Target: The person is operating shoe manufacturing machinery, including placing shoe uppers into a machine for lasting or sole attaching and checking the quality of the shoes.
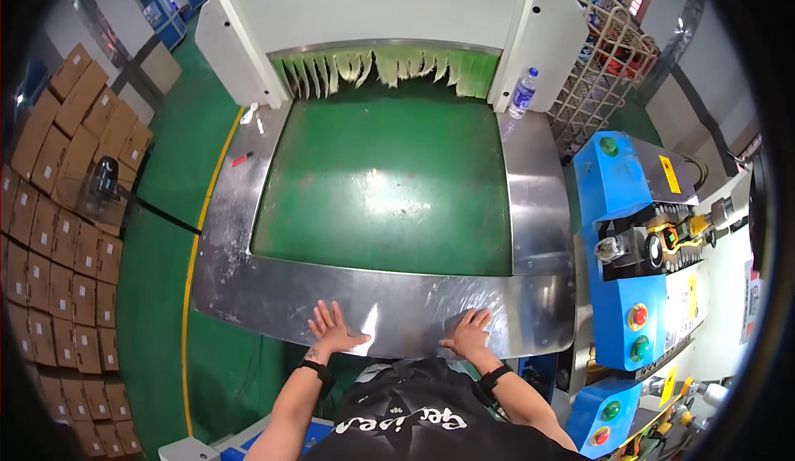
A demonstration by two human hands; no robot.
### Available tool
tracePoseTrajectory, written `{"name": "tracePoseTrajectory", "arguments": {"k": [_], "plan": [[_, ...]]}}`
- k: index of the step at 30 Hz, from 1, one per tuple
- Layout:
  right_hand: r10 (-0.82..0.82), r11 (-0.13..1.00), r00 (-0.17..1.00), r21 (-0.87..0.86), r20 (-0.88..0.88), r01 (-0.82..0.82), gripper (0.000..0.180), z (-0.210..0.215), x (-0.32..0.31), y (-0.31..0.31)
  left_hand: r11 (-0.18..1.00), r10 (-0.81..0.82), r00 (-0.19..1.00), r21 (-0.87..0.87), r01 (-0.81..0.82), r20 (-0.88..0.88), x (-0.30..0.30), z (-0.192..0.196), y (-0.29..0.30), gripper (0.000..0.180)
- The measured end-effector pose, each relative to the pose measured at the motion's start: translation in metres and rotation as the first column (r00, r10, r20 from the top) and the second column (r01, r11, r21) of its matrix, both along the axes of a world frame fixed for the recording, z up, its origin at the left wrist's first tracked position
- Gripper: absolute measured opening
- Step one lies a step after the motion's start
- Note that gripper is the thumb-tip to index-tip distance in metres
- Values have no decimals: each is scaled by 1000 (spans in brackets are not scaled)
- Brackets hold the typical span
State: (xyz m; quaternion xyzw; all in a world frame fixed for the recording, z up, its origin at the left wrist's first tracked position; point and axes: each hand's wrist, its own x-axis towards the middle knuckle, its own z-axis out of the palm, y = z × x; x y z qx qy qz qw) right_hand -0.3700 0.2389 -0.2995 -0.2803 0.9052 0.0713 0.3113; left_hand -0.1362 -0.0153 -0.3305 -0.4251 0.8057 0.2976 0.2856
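Observation:
My left hand [334, 328] rests on the near edge of a shiny metal table border [273, 291], palm down with fingers spread. To its right, my right hand [469, 335] lies on the same border, also palm down, its thumb out to the side. Neither hand holds anything. Beyond them a green conveyor belt [381, 188], framed by the metal, runs under a fringed green curtain [472, 74] in a white machine housing [381, 6]. Both wrists wear dark bands.
A clear bottle with a blue cap [523, 94] stands on the right border. On the left border lie a red marker [243, 159] and small white items [250, 113]. Blue machine boxes with buttons [625, 320] stand at right; stacked cartons [62, 229] and a fan [103, 181] at left.

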Motion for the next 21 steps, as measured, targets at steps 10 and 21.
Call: {"name": "tracePoseTrajectory", "arguments": {"k": [10, 21], "plan": [[-107, 991, 993, 82, 47, 103, 141, -14, -3, -10, 1000, -5, 997, 28, 3, 72, -16, 19, -3, 146], [-193, 976, 977, 122, 90, 181, 142, 4, -3, -15, 998, -23, 994, 53, 17, 104, -19, 32, -3, 150]]}}
